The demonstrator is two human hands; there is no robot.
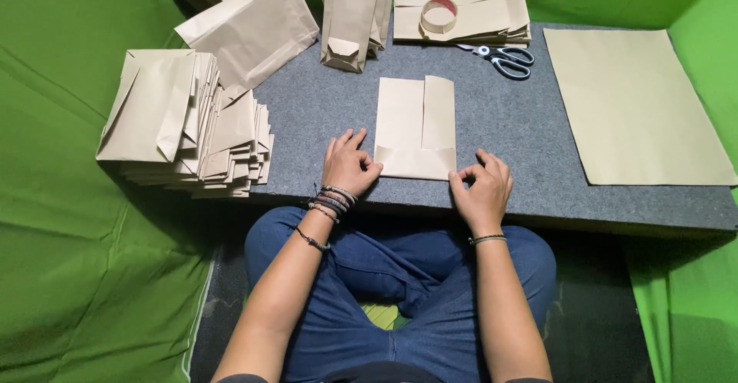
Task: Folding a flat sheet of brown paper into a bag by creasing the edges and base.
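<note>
Head view: both hands (350,168) (480,187) on folded paper (415,125).

folded bag (415,128): matt brown paper | table top (507,129): grey, rough, probably felt | scissors (503,58): glossy metal blades

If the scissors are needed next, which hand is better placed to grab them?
Probably the right hand. The scissors lie at the back of the grey mat, on the right of the folded paper bag. The left hand would have to cross over the bag.
</note>
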